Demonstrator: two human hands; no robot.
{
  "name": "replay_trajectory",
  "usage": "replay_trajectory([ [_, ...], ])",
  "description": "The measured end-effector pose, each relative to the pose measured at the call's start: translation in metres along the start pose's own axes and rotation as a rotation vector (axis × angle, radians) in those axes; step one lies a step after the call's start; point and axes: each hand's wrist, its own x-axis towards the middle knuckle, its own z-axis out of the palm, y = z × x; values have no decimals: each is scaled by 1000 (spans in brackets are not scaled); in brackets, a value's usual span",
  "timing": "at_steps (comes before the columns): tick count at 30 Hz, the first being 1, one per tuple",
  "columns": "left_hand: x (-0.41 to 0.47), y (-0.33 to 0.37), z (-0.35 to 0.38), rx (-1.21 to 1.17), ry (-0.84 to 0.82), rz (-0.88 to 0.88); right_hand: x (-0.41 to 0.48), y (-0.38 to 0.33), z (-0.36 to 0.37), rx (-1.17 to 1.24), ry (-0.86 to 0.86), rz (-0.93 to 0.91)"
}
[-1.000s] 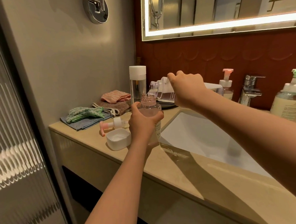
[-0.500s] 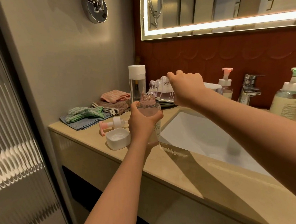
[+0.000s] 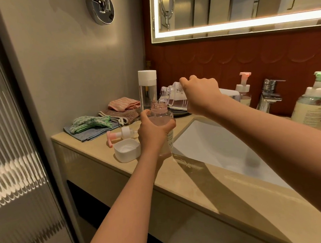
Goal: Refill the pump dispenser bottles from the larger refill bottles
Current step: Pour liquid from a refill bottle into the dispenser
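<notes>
left hand (image 3: 153, 133): fingers wrapped round the clear pink-tinted open-necked dispenser bottle (image 3: 160, 117), upright at the sink edge
right hand (image 3: 201, 96): grips the clear square refill bottle (image 3: 177, 99), tipped, mouth just above the dispenser neck
change: none, same pour pose as before

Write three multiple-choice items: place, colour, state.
1. Where lies the pink-and-white plastic pump head?
A sink
B beige stone counter, beside the white square cap
C on cloths
2. Pump colour, large pale bottle far right?
A green
B pink
C blue
3. Clear plastic refill bottle in the right hand is:
A upright
B capped
C tilted over the open pinkish dispenser bottle
B, it lies by the cap; A, green nozzle; C, its mouth dips to the bottle the left hand grips.
</notes>
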Motion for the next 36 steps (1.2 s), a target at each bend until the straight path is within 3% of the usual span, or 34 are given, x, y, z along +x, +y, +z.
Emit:
replay_trajectory([
  [36, -1, 1, -1, 8, 3, 9, 0, -1, -3, 7, -8, 1],
])
